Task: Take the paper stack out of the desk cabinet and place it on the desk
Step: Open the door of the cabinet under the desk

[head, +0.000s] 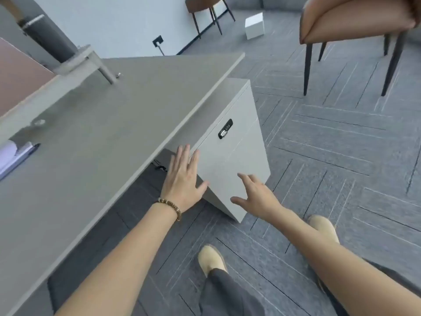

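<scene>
A light grey desk cabinet [237, 156] stands on the floor under the right end of the grey desk [109, 124]. Its front is closed and carries a small black lock [225, 129]. My left hand [183, 176], with a bead bracelet on the wrist, lies flat with fingers spread against the cabinet's left front edge. My right hand [256, 196] hovers with fingers apart in front of the cabinet's lower right corner and holds nothing. No paper stack from the cabinet is visible; its inside is hidden.
Papers and a pen [16, 158] lie at the desk's left edge, a monitor stand [91, 62] farther back. A brown chair [355, 30] stands at the right, another chair [205, 10] and a white box [254, 25] beyond. My feet are on the grey carpet [330, 144].
</scene>
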Action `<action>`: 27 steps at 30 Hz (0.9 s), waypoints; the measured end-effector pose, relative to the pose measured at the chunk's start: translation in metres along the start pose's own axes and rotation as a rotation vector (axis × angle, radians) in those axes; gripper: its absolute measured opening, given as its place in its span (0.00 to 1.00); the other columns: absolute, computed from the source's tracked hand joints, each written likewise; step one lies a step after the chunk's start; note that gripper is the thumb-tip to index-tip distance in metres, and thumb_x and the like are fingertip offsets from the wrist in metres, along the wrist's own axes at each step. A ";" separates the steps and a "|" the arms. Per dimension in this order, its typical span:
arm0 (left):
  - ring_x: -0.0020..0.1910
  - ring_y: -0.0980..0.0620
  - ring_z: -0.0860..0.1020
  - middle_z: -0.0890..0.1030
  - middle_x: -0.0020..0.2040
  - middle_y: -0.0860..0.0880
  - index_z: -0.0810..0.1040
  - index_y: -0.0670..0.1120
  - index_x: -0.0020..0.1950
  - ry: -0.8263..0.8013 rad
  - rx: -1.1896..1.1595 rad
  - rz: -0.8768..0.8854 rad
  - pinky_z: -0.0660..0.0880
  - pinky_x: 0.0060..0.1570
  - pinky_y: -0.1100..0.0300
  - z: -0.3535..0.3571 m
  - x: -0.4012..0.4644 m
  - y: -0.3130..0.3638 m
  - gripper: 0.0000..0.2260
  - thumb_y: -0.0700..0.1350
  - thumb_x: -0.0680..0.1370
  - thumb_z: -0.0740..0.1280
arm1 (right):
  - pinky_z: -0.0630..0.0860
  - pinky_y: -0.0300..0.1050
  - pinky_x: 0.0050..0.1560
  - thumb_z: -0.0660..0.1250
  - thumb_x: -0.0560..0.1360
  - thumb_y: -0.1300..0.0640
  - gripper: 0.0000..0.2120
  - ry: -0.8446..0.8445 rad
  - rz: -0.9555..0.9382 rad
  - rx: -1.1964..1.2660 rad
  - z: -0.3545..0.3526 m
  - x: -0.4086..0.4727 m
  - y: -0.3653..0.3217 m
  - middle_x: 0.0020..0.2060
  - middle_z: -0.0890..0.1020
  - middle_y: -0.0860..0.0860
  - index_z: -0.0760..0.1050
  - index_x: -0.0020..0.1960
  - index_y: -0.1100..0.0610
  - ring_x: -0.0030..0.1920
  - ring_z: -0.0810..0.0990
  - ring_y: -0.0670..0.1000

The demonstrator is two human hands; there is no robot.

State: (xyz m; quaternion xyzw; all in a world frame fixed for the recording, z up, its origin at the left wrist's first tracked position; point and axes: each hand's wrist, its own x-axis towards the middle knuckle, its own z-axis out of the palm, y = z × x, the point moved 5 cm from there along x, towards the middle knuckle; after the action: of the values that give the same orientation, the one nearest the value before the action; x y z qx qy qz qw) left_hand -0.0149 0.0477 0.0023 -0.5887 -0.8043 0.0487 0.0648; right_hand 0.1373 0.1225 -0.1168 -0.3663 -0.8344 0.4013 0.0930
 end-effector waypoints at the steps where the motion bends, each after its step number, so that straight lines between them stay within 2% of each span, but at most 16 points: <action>1: 0.80 0.42 0.45 0.48 0.81 0.40 0.48 0.44 0.80 0.008 0.041 0.034 0.45 0.78 0.47 0.006 0.007 0.000 0.40 0.59 0.77 0.65 | 0.70 0.53 0.65 0.67 0.76 0.44 0.39 0.008 0.016 0.029 0.008 0.007 0.004 0.73 0.67 0.58 0.55 0.79 0.57 0.68 0.72 0.61; 6: 0.80 0.41 0.43 0.46 0.81 0.39 0.49 0.45 0.81 -0.004 0.066 0.105 0.44 0.78 0.48 0.022 0.035 -0.007 0.44 0.59 0.74 0.69 | 0.71 0.54 0.66 0.68 0.75 0.42 0.40 0.046 0.082 0.175 0.052 0.038 0.018 0.74 0.65 0.55 0.55 0.79 0.55 0.71 0.70 0.59; 9: 0.80 0.42 0.44 0.45 0.81 0.40 0.45 0.46 0.81 0.020 0.141 0.154 0.43 0.78 0.48 0.027 0.046 -0.016 0.48 0.59 0.72 0.70 | 0.71 0.54 0.65 0.68 0.75 0.42 0.41 0.088 0.103 0.226 0.073 0.056 0.023 0.75 0.63 0.54 0.53 0.79 0.54 0.72 0.69 0.59; 13: 0.80 0.44 0.48 0.50 0.81 0.42 0.42 0.43 0.80 0.070 0.254 0.195 0.45 0.78 0.47 0.030 0.054 -0.023 0.55 0.59 0.68 0.75 | 0.69 0.57 0.67 0.70 0.73 0.42 0.44 0.107 0.103 0.289 0.096 0.074 0.023 0.75 0.61 0.54 0.51 0.79 0.53 0.72 0.67 0.59; 16: 0.80 0.44 0.51 0.52 0.81 0.42 0.43 0.42 0.80 0.102 0.230 0.206 0.48 0.77 0.50 0.028 0.049 -0.021 0.57 0.56 0.66 0.79 | 0.65 0.59 0.72 0.72 0.71 0.42 0.48 0.204 0.105 0.281 0.102 0.078 0.015 0.77 0.60 0.56 0.48 0.80 0.53 0.76 0.62 0.59; 19: 0.80 0.44 0.52 0.53 0.81 0.43 0.44 0.42 0.80 0.115 0.220 0.187 0.48 0.76 0.52 0.042 0.057 -0.025 0.56 0.52 0.66 0.80 | 0.60 0.58 0.76 0.74 0.70 0.43 0.52 0.225 0.124 0.355 0.122 0.099 0.014 0.78 0.56 0.58 0.44 0.80 0.53 0.79 0.56 0.59; 23: 0.79 0.44 0.55 0.57 0.80 0.42 0.47 0.42 0.80 0.158 0.204 0.187 0.52 0.77 0.51 0.038 0.058 -0.025 0.56 0.50 0.64 0.81 | 0.59 0.61 0.76 0.75 0.68 0.43 0.54 0.353 0.157 0.416 0.123 0.109 0.012 0.78 0.54 0.61 0.43 0.79 0.52 0.79 0.54 0.61; 27: 0.79 0.43 0.57 0.59 0.79 0.41 0.51 0.40 0.79 0.184 0.202 0.186 0.56 0.77 0.48 0.040 0.059 -0.027 0.55 0.50 0.62 0.82 | 0.46 0.64 0.78 0.75 0.66 0.40 0.56 0.387 0.149 0.351 0.125 0.120 0.016 0.79 0.53 0.61 0.44 0.80 0.55 0.80 0.50 0.58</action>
State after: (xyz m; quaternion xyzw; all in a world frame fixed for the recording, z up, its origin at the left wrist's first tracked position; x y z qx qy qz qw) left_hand -0.0643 0.0958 -0.0299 -0.6531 -0.7279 0.0812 0.1923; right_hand 0.0044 0.1360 -0.2275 -0.4751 -0.6894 0.4679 0.2831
